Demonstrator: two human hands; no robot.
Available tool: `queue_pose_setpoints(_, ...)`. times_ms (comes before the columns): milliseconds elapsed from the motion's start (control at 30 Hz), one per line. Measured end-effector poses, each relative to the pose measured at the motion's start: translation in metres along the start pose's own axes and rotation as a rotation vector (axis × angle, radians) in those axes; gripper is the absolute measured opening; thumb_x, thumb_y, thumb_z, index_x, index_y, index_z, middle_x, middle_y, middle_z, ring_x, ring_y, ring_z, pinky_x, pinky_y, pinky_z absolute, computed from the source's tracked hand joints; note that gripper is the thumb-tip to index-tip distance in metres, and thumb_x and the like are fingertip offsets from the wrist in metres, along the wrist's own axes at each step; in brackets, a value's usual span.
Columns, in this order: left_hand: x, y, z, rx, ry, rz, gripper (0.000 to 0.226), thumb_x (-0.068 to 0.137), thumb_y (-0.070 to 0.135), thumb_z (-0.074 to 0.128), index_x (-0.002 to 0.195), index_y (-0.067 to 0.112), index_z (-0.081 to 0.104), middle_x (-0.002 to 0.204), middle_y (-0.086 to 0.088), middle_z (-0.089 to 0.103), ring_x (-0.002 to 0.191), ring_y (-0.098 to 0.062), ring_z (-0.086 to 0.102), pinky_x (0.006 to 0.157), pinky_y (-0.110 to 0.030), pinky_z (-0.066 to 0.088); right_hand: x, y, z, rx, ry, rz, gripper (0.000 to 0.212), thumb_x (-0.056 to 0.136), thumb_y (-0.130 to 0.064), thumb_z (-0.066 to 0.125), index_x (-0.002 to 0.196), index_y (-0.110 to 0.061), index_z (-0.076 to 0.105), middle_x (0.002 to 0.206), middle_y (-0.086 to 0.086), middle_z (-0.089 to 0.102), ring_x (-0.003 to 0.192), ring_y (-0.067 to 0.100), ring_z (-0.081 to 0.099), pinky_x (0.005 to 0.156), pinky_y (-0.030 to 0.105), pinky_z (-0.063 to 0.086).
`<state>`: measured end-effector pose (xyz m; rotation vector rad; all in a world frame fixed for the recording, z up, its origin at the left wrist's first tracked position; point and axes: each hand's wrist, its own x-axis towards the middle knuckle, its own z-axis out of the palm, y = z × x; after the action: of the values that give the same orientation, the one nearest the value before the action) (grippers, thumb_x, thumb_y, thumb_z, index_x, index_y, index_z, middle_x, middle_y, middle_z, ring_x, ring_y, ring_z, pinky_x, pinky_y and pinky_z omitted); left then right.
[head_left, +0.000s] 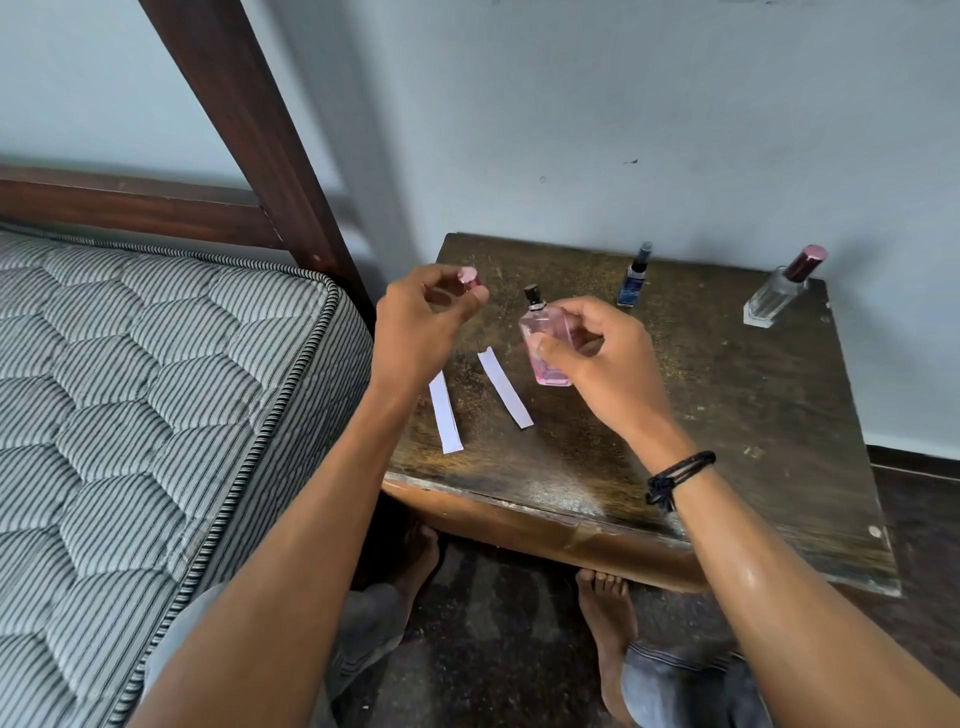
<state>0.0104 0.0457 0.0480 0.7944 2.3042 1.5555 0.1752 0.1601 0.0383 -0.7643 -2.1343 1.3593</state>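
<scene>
Fingertips (475, 299) of the left hand (421, 317) pinch a small round pink cap (469, 278), held in the air over the far left corner of the dark, worn wooden table (727, 441). The right hand (597, 348) curls thumb and fingers round a pink glass perfume bottle (543, 322), lifted clear of the table and tipped slightly left, its black spray nozzle (532, 294) bare.

Just below and to the left of the bottle, two white paper strips (505, 387) lie flat on the wood, apart from each other.

The likeliest slip, in my judgement, is the cap. It is small, held by the tips only, and sits over the table's edge beside the striped quilted mattress (130, 389). If it drops there, it could roll into the gap or onto the floor.

The bottle is smooth glass held from one side, so shifting a finger up to the nozzle would loosen that hold. I cannot tell which way the spray opening faces. A press now might wet the hand or the wood and miss a strip.

The light strips could also slide if brushed by a wrist. The slim blue bottle (631, 283) and the clear bottle with a maroon cap (779, 293) stand well apart at the back, out of harm's way.
</scene>
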Motion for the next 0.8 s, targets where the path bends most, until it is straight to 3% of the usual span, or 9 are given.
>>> queue_pose_setpoints(200,-0.003,-0.008,0.007,0.410,0.018,0.062,0.024,0.086,0.033,0.078,0.108,0.025,0.075,0.093,0.008,0.073,0.088,-0.012,0.065,0.078,-0.030,0.054,0.001,0.000,-0.002,-0.035,0.075,0.019,0.021,0.087,-0.035,0.075,0.105,-0.026,0.066,0.100,-0.015,0.069,0.091,0.003,0.065,0.076,0.018,0.050)
queue_pose_setpoints(333,-0.004,-0.014,0.009,0.509,0.008,0.080,0.021,0.087,0.032,0.075,0.107,0.026,0.072,0.091,0.009,0.071,0.094,-0.017,0.063,0.081,-0.035,0.053,0.002,0.002,-0.003,-0.043,0.105,0.041,0.027,0.085,-0.038,0.075,0.102,-0.025,0.059,0.102,-0.015,0.067,0.092,0.009,0.065,0.079,0.037,0.057)
queue_pose_setpoints(400,-0.005,-0.017,0.011,0.538,-0.013,0.084,0.023,0.087,0.031,0.075,0.109,0.027,0.071,0.092,0.009,0.071,0.097,-0.022,0.064,0.082,-0.043,0.055,0.002,0.003,-0.004,-0.064,0.102,0.052,0.030,0.085,-0.038,0.076,0.104,-0.025,0.058,0.103,-0.017,0.065,0.091,0.003,0.061,0.077,0.032,0.053)
queue_pose_setpoints(533,-0.009,-0.017,0.013,0.587,-0.044,0.105,0.031,0.088,0.029,0.075,0.117,0.024,0.068,0.097,0.006,0.073,0.106,-0.025,0.060,0.084,-0.045,0.054,0.003,0.005,-0.007,-0.048,0.069,0.086,0.035,0.083,-0.034,0.080,0.105,-0.026,0.054,0.104,-0.013,0.069,0.095,-0.002,0.063,0.075,0.020,0.042)
queue_pose_setpoints(700,-0.009,-0.017,0.013,0.598,-0.052,0.072,0.031,0.085,0.032,0.077,0.114,0.027,0.067,0.099,0.009,0.074,0.107,-0.023,0.059,0.085,-0.043,0.053,0.002,0.008,-0.009,-0.030,0.047,0.098,0.045,0.079,-0.040,0.083,0.105,-0.031,0.048,0.106,-0.007,0.067,0.101,0.011,0.064,0.084,0.032,0.050)
queue_pose_setpoints(800,-0.008,-0.016,0.010,0.584,-0.086,0.043,0.040,0.082,0.034,0.080,0.119,0.030,0.064,0.107,0.009,0.071,0.113,-0.020,0.057,0.085,-0.038,0.050,0.001,0.007,-0.010,-0.088,0.032,0.083,0.050,0.079,-0.044,0.083,0.107,-0.031,0.044,0.109,-0.009,0.060,0.104,0.014,0.059,0.079,0.030,0.048)
